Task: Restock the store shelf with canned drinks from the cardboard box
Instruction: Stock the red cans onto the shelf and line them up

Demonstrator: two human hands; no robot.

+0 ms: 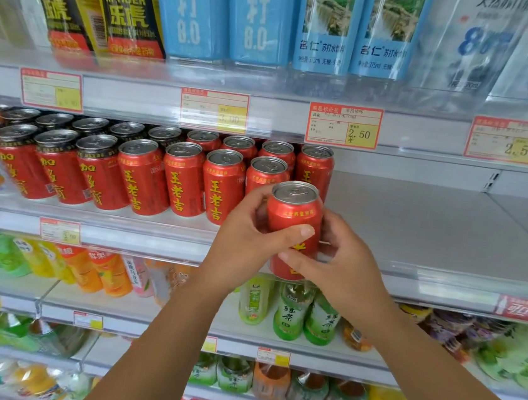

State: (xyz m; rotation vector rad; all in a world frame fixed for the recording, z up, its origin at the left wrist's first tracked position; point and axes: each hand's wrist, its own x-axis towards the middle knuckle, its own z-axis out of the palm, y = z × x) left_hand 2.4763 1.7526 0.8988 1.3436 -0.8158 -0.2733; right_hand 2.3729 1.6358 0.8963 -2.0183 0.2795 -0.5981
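Note:
A red can with yellow characters (292, 214) is upright in front of the middle shelf (433, 232), held between both hands. My left hand (245, 240) wraps its left side, thumb across the front. My right hand (337, 264) grips its right side and lower part. Just behind and to the left stand rows of matching red cans (186, 181) on the shelf. The cardboard box is out of view.
The shelf surface right of the cans is bare grey metal. A clear plastic front rail (444, 276) edges the shelf. Blue and black bottles (260, 18) fill the shelf above; green tea bottles (292, 315) and juice bottles sit below.

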